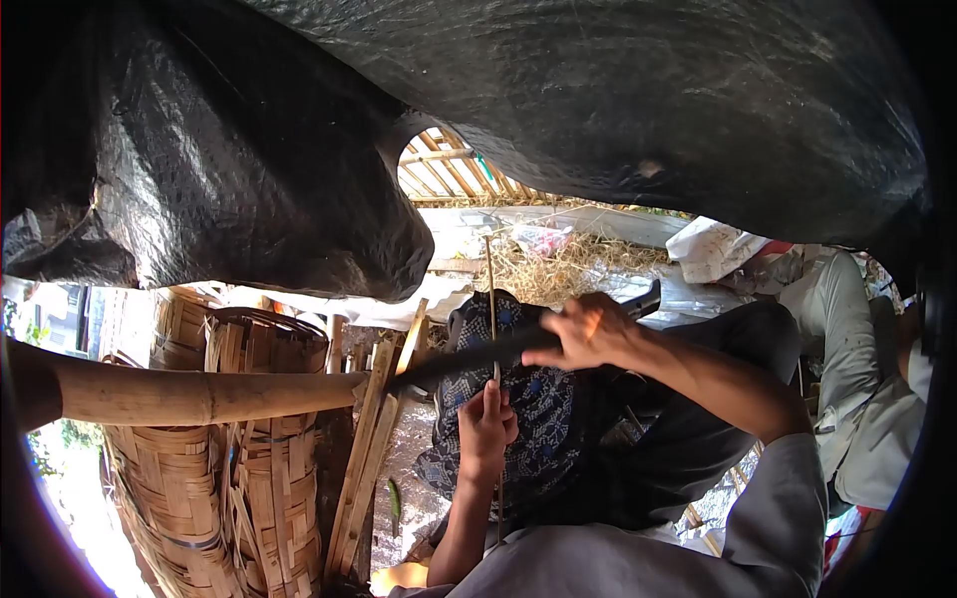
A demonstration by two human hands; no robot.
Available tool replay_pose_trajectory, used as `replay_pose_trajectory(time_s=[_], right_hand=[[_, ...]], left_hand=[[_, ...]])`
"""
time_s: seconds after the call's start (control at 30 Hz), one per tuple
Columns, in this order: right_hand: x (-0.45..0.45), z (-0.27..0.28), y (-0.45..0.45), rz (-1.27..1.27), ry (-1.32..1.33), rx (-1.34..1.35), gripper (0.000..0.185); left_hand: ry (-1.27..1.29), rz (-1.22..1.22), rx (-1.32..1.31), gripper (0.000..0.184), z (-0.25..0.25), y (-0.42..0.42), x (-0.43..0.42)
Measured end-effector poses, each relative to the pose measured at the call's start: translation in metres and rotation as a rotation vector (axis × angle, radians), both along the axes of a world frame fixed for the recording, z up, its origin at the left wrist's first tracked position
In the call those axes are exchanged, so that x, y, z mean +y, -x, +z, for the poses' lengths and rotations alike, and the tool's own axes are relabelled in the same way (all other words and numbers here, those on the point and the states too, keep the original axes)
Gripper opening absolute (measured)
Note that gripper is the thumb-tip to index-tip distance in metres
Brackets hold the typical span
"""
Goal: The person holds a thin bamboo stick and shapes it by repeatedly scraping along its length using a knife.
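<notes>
My left hand [485,429] is closed around a thin bamboo strip [490,269], held upright between thumb and fingers over my lap. At chest height, my right hand [588,332] is closed on a long dark knife [464,357], which lies crosswise. Motion smears the knife, and its exact grip is partly hidden. The blade crosses the strip just above my left fingertips; whether it touches cannot be told. A dark patterned cloth [543,424] covers part of my lap behind the strip.
A black tarp [638,100] hangs low overhead. At left, a bamboo pole [209,396] juts in above woven bamboo baskets [189,488], beside split bamboo slats [364,468]. Straw [563,267] lies ahead. Another person's light-clothed leg [847,319] is at right.
</notes>
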State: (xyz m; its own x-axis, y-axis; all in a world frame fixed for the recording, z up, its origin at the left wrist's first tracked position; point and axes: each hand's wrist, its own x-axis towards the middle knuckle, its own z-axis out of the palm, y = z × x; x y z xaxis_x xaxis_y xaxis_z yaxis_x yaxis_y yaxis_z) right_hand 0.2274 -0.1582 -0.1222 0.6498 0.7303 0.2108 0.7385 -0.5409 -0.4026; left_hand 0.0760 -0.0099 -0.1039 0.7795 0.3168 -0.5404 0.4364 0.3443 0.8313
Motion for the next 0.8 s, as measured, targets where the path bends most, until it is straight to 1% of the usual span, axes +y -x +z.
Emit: replay_pose_trajectory(time_s=[0.03,0.1,0.17,0.2,0.23,0.3,0.33,0.37,0.43,0.47,0.5,0.57,0.6,0.63,0.7,0.8], right_hand=[[0.001,0.002,-0.008,-0.093,0.059,0.1,0.071],[-0.004,0.01,-0.045,-0.185,0.147,0.447,0.075],[-0.009,0.019,-0.038,-0.159,0.221,0.294,0.078],[-0.007,0.032,-0.022,-0.086,0.3,0.486,0.072],[-0.007,0.027,-0.012,0.082,0.392,0.362,0.073],[-0.006,0.014,-0.004,0.116,0.234,0.225,0.07],[-0.004,0.013,-0.007,-0.002,0.258,0.376,0.066],[-0.001,0.015,-0.021,-0.095,0.219,0.515,0.069],[-0.004,0.011,-0.039,-0.256,0.101,0.348,0.074],[-0.006,0.012,-0.043,-0.29,0.161,0.517,0.077],[-0.004,-0.005,-0.035,-0.238,0.132,0.499,0.076],[-0.005,0.012,-0.018,0.045,0.262,0.411,0.075],[-0.002,0.002,-0.01,0.015,-0.047,0.028,0.074],[-0.002,-0.007,-0.012,0.015,-0.048,0.033,0.074],[0.0,-0.014,-0.014,-0.047,0.023,0.062,0.075],[0.001,-0.007,-0.018,-0.077,0.027,0.09,0.077]], left_hand=[[-0.003,0.003,-0.005,0.035,-0.001,0.003,-0.001],[-0.013,0.01,-0.001,0.035,0.001,0.008,-0.004],[-0.033,0.002,-0.013,0.035,0.003,0.006,0.0],[-0.029,-0.001,-0.013,0.035,0.002,0.006,0.0],[-0.02,-0.003,-0.014,0.035,0.0,0.006,-0.002],[-0.034,-0.012,0.003,0.036,0.001,0.005,-0.004],[-0.042,-0.001,0.004,0.036,0.003,0.004,-0.003],[-0.048,0.013,0.005,0.036,0.004,0.006,-0.002],[-0.054,0.013,0.006,0.036,0.003,0.01,-0.003],[-0.061,0.003,-0.003,0.037,0.003,0.008,-0.002],[-0.064,-0.006,-0.011,0.037,0.003,0.007,-0.002],[-0.136,-0.026,0.002,0.038,0.001,0.007,-0.005],[-0.188,-0.008,0.009,0.039,0.006,0.005,-0.01],[-0.189,-0.008,0.014,0.039,0.006,0.002,-0.01],[-0.276,-0.006,0.014,0.038,0.008,0.0,-0.01],[-0.233,-0.006,0.002,0.039,0.002,0.0,-0.005]])
